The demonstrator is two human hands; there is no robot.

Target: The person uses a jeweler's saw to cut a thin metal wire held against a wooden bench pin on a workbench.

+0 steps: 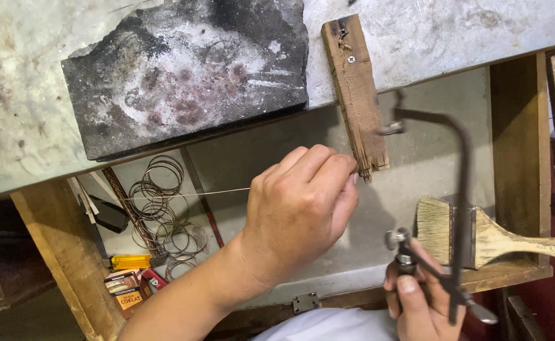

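My left hand (299, 208) is closed around a thin metal wire (189, 194), pressing it against the tip of a worn wooden bench pin (355, 88) that juts out from the grey worktop. The wire runs out to the left of the hand. My right hand (416, 297) grips the handle end of a dark metal jeweller's saw frame (460, 189), which stands upright just right of the bench pin. The saw's blade is too thin to make out.
A scorched dark block (189, 69) lies on the worktop (12, 113). The open drawer (520, 158) below holds several wire rings (164, 208), a flat paintbrush (479, 237), a yellow lighter (130, 261) and small cardboard boxes (126, 292).
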